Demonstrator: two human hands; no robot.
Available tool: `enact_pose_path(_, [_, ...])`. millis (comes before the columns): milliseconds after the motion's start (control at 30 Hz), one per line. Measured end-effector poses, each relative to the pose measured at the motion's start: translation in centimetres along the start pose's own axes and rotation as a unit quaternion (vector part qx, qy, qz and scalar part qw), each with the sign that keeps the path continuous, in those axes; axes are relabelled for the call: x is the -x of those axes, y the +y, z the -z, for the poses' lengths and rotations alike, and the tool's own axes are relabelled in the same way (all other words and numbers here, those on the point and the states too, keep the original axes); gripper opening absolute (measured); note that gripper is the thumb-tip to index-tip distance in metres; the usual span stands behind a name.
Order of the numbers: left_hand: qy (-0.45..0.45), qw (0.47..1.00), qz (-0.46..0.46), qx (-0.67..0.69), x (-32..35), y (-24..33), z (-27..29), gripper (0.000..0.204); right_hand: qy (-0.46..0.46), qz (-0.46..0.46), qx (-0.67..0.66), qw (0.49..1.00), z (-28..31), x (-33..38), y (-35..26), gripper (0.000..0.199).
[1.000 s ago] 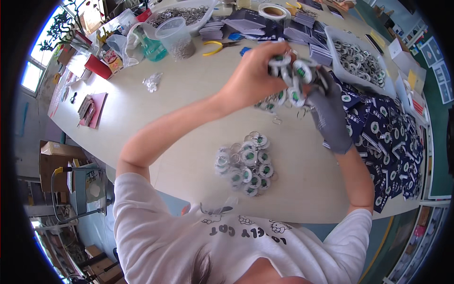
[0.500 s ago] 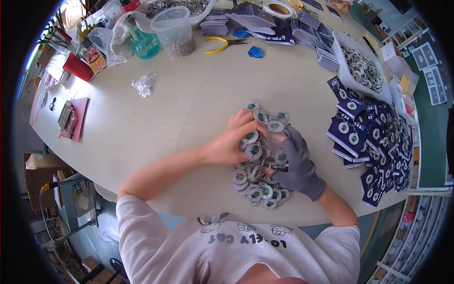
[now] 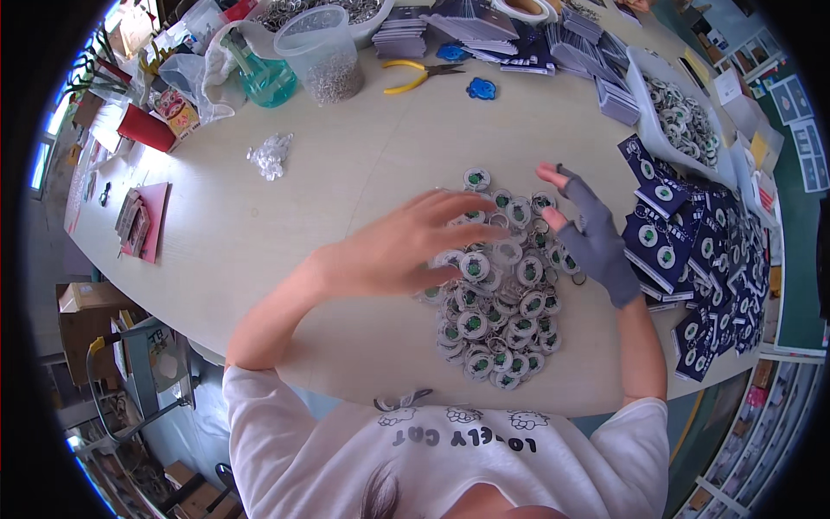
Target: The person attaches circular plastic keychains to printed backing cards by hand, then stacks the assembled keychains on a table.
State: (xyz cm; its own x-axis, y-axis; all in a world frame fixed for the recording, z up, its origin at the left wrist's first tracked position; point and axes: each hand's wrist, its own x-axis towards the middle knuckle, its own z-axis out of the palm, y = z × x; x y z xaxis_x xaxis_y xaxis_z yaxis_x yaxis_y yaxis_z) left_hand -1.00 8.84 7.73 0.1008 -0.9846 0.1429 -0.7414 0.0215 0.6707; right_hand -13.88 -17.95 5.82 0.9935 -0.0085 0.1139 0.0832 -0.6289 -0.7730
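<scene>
A heap of round clear keychains with green centres and metal rings lies on the table in front of me. Over its upper left side is my left hand, slightly blurred, fingers spread and holding nothing; it hides some of the keychains. At the heap's right edge my right hand, in a grey fingerless glove, is raised with thumb and fingers apart and nothing between them. To its right, dark blue cards with similar keychains attached lie in an overlapping spread.
A white tub of keychains stands at the far right. Along the back are stacks of cards, yellow-handled pliers, a blue flower-shaped piece, a clear bucket of metal bits and a green spray bottle. Small clear pieces lie left.
Both hands have come away from the keychains, my right hand moving up and rightward, my left opening out. The heap now spreads wider. The whole view has shifted slightly.
</scene>
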Motion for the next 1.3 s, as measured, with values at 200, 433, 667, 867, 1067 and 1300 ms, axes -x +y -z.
enact_pose_path(200, [0.178,0.979,0.051,0.09,-2.6,-7.1,-4.3,0.049,0.02,0.085,-0.066,0.994,-4.1,-0.4,1.1,0.043])
enact_pose_path(433, [0.049,0.988,-0.019,0.147,-2.9,-4.9,-5.8,0.055,-0.023,0.0,-0.181,0.983,-4.6,3.3,-2.6,0.043])
enact_pose_path(667, [0.11,0.959,0.066,0.254,-2.3,-5.3,-2.3,0.054,0.001,0.003,-0.057,0.998,2.1,-2.0,-1.4,0.038])
enact_pose_path(867, [0.231,0.928,0.076,0.281,-4.7,-8.1,0.4,0.047,0.072,0.138,0.26,0.953,5.9,-16.8,1.6,0.065])
enact_pose_path(1067, [0.353,0.886,0.062,0.293,-7.4,-9.6,-1.9,0.038,0.014,0.028,0.269,0.963,4.5,-29.7,3.4,0.111])
enact_pose_path(1300, [0.34,0.894,0.065,0.286,-6.2,-10.6,-1.5,0.031,-0.053,0.043,0.274,0.959,2.5,-35.3,5.5,0.091])
